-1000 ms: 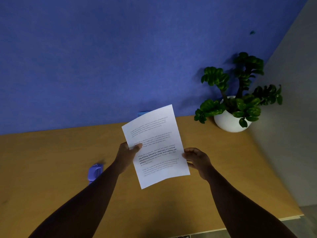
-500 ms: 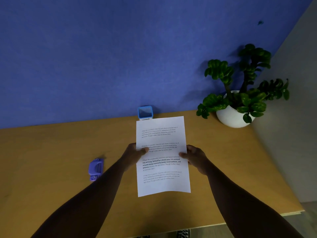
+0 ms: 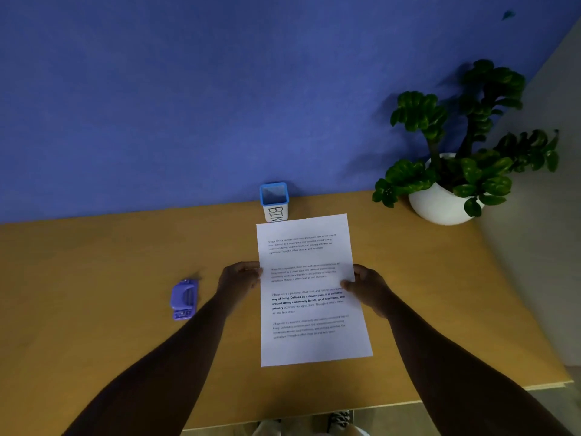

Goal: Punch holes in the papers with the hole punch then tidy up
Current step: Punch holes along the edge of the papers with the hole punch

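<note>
White printed papers are held upright-facing over the wooden desk, squared and straight. My left hand pinches the left edge at mid height. My right hand grips the right edge, thumb on the front. A purple hole punch lies on the desk to the left of my left hand, apart from it. How many sheets are in the stack cannot be told.
A small blue-rimmed container labelled BIN stands at the back against the blue wall, just beyond the papers' top edge. A potted green plant in a white pot sits at the back right. The desk's front edge runs near my feet.
The papers turned from tilted to straight and came lower. My right hand closed onto the right edge. The bin came into view behind the papers.
</note>
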